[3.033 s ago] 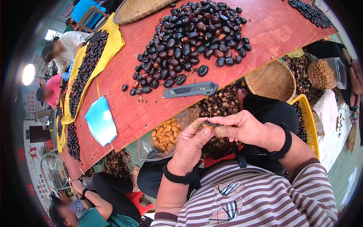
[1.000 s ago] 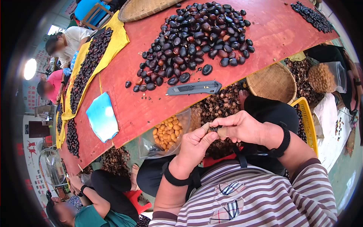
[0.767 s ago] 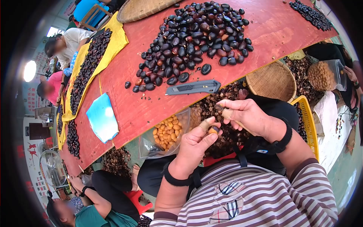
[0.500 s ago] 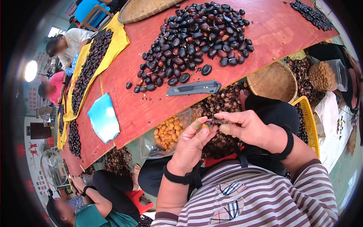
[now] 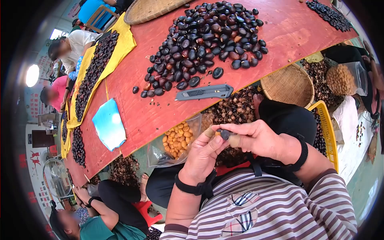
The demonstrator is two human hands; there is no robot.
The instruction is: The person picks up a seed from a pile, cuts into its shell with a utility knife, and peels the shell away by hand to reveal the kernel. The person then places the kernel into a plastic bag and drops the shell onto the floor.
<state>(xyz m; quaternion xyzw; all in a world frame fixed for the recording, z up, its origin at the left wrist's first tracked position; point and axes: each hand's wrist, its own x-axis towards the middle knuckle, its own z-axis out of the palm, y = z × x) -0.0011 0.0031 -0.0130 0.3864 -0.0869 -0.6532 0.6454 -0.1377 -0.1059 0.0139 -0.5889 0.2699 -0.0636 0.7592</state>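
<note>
Hands together at chest height, over the lap. Left hand point(image 5: 204, 150) pinches a small dark nut point(image 5: 224, 134) from below. Right hand point(image 5: 256, 138) closes on the same nut from the side, thumb and forefinger at its top. Taped fingertips on both hands, black wristbands.

Step in hand, as I read it: shelling. The nut looks part dark shell, part pale kernel (too small to be sure how much shell is left).

Bag point(image 5: 176, 142) of orange-yellow kernels hangs open at the table point(image 5: 288, 28) edge, just left of the hands. Heap of empty shells point(image 5: 236, 108) lies below the edge, behind the hands. Knife point(image 5: 205, 92) lies on the table, untouched, near the pile point(image 5: 208, 40) of unshelled nuts.

Next move calls for a firm left-hand pinch while the right picks off the remaining shell, then a short reach left to the bag mouth.
</note>
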